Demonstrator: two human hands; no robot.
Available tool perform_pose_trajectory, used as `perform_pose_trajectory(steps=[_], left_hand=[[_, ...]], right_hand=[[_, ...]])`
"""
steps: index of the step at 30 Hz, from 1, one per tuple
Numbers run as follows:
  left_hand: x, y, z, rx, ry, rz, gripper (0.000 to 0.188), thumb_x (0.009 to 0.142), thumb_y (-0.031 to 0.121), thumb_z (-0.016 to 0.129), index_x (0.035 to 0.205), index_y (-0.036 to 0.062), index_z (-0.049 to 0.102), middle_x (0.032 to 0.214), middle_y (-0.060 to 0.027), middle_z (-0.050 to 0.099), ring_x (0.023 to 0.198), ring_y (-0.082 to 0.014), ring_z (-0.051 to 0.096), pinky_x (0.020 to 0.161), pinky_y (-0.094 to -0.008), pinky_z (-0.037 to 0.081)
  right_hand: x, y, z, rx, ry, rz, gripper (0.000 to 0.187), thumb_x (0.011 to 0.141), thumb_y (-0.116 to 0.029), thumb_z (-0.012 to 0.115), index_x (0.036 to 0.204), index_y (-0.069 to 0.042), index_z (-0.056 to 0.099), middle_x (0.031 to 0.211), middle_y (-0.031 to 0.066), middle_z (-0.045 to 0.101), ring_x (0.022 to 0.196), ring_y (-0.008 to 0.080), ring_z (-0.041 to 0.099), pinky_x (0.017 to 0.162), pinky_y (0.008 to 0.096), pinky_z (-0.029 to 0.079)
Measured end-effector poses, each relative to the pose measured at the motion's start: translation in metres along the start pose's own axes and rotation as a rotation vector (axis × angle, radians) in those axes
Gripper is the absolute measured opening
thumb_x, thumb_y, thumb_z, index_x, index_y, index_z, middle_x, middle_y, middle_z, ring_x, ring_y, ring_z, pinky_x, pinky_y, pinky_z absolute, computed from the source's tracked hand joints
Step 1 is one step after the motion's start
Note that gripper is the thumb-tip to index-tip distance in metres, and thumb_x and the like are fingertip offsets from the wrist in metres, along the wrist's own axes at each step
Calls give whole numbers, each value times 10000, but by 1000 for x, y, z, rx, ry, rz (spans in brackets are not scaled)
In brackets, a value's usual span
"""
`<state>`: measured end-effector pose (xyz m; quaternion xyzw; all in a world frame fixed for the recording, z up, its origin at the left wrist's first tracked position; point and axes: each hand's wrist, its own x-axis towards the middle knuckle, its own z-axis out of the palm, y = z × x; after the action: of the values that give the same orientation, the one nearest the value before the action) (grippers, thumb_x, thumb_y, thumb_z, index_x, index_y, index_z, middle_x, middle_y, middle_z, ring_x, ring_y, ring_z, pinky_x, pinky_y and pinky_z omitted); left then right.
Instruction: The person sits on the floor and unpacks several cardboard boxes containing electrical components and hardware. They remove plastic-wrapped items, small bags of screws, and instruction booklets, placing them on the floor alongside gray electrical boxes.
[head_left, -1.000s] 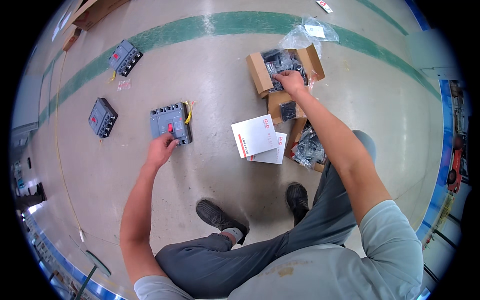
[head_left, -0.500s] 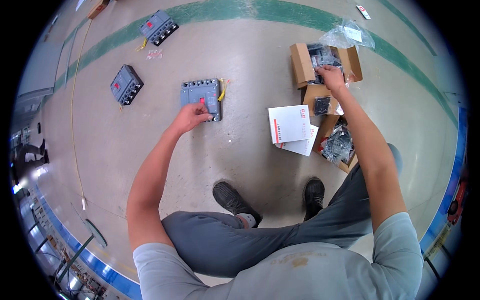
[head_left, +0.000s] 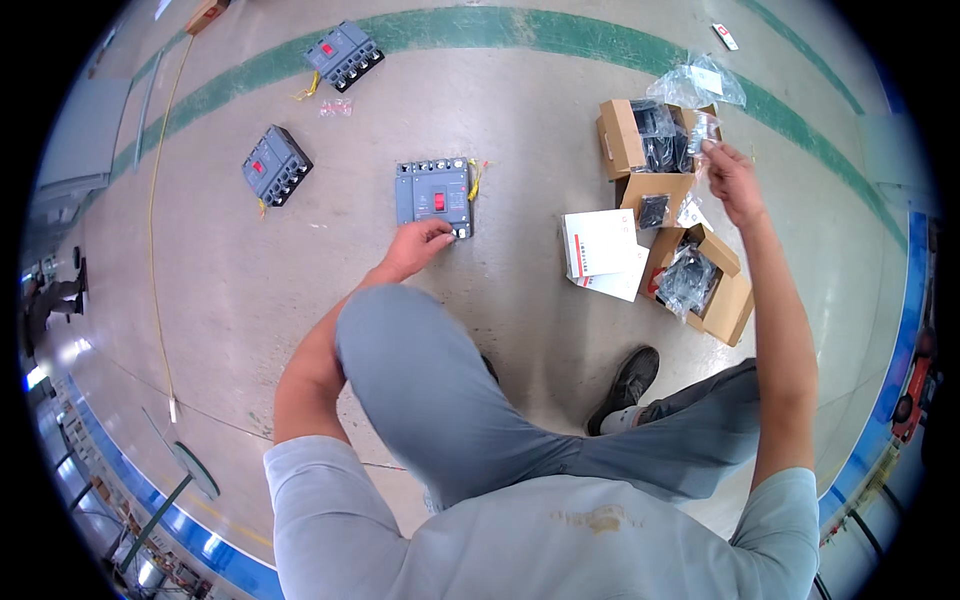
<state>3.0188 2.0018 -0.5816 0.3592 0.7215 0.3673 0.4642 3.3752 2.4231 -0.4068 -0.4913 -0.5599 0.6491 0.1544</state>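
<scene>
A grey moulded-case circuit breaker [head_left: 437, 195] with a red switch lies on the floor in front of me, a yellow wire tag [head_left: 475, 185] at its right side. At the breaker's near edge is my left hand [head_left: 415, 250], fingers pinched together by the near right terminal; what they hold, if anything, is too small to tell. On the right, my right hand [head_left: 735, 185] pinches a small clear plastic bag [head_left: 704, 128] in front of an open cardboard box [head_left: 622, 135]. Black parts in plastic wrap [head_left: 665, 150] fill that box.
Two more breakers, one nearer [head_left: 277, 167] and one farther [head_left: 345, 55], lie at left. White booklets [head_left: 600, 243] sit beside a second open box [head_left: 728, 300] with bagged parts. Crumpled clear plastic [head_left: 685, 85] lies behind the boxes. My shoe [head_left: 630, 380] is close by.
My right hand has lifted out of the box and moved right with the small bag. My left hand has slid off the breaker's face to its near edge. My left knee has risen.
</scene>
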Motion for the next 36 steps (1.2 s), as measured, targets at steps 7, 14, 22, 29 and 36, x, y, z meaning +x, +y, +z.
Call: perform_pose_trajectory(steps=[7,14,22,29,36], left_hand=[[1,-22,11,222,130,136,188,934,157,723,1092,56,711,905,-89,731,793,-166,678,741,-305,542],[-10,-34,15,-67,245,-53,158,931,170,700,1043,60,686,892,-135,706,801,-245,696,753,-358,541],[-12,-12,5,-86,119,119,141,942,167,669,1043,68,670,923,-157,697,849,-312,701,771,-407,546],[-16,-15,14,320,302,217,140,950,160,654,1063,78,660,965,-167,704,875,-376,682,751,-447,544],[-18,-21,29,331,398,249,130,953,134,661,1062,64,656,933,-173,700,823,-362,692,712,-416,547]], right_hand=[[-128,-62,-9,48,73,-16,151,1015,-244,639,970,-112,584,654,-109,323,503,6,262,441,210,191],[-221,-65,-15,268,211,-16,161,1030,-212,607,924,-115,535,665,-88,303,523,18,260,462,200,193],[-243,-57,-13,281,290,-44,160,1050,-206,577,932,-115,517,659,-84,288,516,25,253,452,207,217],[-262,-47,-28,346,376,-70,119,1057,-210,576,1028,-96,563,648,-78,296,511,31,247,455,215,218],[-279,-35,-39,371,414,-91,128,1061,-204,570,1029,-81,583,634,-73,307,508,38,232,457,216,209]])
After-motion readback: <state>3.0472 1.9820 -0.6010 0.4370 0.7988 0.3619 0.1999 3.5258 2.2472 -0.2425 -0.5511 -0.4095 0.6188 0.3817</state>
